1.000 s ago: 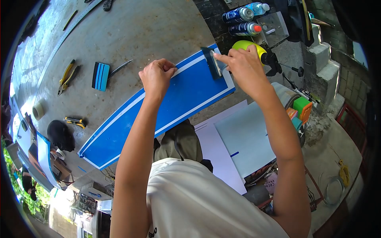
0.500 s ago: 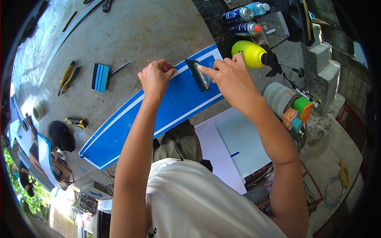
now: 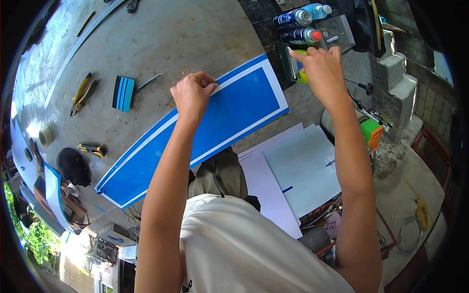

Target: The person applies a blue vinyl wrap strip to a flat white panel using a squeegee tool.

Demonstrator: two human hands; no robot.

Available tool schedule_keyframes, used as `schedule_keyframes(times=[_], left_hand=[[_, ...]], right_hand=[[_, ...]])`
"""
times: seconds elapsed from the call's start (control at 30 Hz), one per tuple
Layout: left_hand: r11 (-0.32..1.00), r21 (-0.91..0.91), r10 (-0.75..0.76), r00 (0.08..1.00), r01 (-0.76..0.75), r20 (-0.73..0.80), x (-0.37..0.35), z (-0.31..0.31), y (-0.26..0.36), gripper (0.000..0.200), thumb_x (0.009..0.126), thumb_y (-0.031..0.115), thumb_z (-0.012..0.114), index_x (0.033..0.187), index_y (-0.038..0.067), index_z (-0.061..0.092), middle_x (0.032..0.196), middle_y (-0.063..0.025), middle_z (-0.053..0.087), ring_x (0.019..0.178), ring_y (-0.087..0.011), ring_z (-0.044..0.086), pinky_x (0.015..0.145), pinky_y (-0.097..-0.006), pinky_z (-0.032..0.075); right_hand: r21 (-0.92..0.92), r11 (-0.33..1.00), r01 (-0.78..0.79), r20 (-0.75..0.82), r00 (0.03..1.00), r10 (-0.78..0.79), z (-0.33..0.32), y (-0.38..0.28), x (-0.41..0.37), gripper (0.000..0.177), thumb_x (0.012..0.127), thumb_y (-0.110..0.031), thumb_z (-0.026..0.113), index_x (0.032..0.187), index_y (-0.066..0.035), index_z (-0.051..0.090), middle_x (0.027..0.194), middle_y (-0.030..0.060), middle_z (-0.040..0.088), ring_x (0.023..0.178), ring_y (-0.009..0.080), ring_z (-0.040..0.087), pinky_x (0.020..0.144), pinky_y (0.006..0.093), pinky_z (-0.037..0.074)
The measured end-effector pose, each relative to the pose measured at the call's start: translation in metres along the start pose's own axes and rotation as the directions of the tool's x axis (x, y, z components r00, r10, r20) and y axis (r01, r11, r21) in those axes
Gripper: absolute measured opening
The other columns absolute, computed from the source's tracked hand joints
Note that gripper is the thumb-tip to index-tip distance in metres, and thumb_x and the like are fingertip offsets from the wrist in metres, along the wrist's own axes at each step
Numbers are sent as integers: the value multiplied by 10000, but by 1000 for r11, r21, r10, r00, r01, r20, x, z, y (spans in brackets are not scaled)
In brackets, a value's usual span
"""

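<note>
A long blue panel (image 3: 239,100) with a white border line lies slanted across the table edge. My left hand (image 3: 191,95) is closed in a pinch at the panel's upper border; whatever sits between the fingertips is hidden. Beyond the panel's right end, my right hand (image 3: 322,68) grips a dark, wide-bladed squeegee (image 3: 285,61), index finger stretched along it. The squeegee is off the panel and partly covers a yellow spray bottle (image 3: 302,78). Left of my left hand, a light-blue squeegee card (image 3: 124,94) rests on the table beside a thin pointed blade (image 3: 149,83).
Pliers (image 3: 82,97), a tape roll (image 3: 46,137), a yellow box cutter (image 3: 93,150) and a black rounded object (image 3: 73,167) lie on the table's left. Spray cans (image 3: 299,35) stand at upper right. White sheets (image 3: 266,183) are below the panel, by my legs.
My right hand has carried the squeegee up and right, from the panel's surface to past its right end. My left hand stays pinched at the same spot.
</note>
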State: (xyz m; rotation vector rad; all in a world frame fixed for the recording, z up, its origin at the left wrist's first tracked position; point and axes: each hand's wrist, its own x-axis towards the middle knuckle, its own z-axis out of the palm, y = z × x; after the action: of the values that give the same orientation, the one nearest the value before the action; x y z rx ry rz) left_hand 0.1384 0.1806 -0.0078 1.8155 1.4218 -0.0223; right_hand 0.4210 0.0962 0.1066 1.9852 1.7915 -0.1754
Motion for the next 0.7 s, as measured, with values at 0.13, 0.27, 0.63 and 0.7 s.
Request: schedule_keyframes(times=[0.13, 0.27, 0.63, 0.7], left_hand=[[1000, -2, 4, 1000, -4, -2, 1, 0, -1, 175, 798, 222, 885, 936, 124, 841, 846, -50, 794, 786, -226, 741, 790, -380, 558], [1000, -8, -1, 1000, 1, 2, 1, -1, 0, 181, 798, 226, 885, 939, 122, 840, 841, -50, 794, 782, -225, 740, 795, -383, 556], [1000, 12, -2, 1000, 2, 11, 1, 0, -1, 180, 811, 242, 876, 927, 112, 831, 841, -48, 793, 793, -239, 740, 792, -386, 527], [1000, -3, -22, 999, 22, 31, 2, 1, -2, 162, 820, 247, 865, 930, 132, 833, 855, -41, 794, 822, -243, 729, 821, -401, 464]], right_hand=[[176, 967, 182, -139, 977, -159, -14, -38, -7, 425, 889, -55, 707, 1280, -204, 783, 901, 40, 703, 910, 206, 664, 933, 407, 389], [189, 940, 286, -131, 955, -264, -11, -95, -6, 406, 923, -85, 661, 1289, -212, 781, 887, 42, 695, 903, 202, 653, 944, 411, 397], [174, 934, 312, -153, 946, -287, -7, -103, -7, 425, 948, -94, 619, 1318, -235, 772, 904, 50, 689, 888, 207, 645, 946, 406, 407], [183, 935, 304, -147, 949, -280, -6, -101, -6, 428, 944, -91, 625, 1317, -239, 772, 902, 52, 687, 890, 208, 646, 942, 405, 405]])
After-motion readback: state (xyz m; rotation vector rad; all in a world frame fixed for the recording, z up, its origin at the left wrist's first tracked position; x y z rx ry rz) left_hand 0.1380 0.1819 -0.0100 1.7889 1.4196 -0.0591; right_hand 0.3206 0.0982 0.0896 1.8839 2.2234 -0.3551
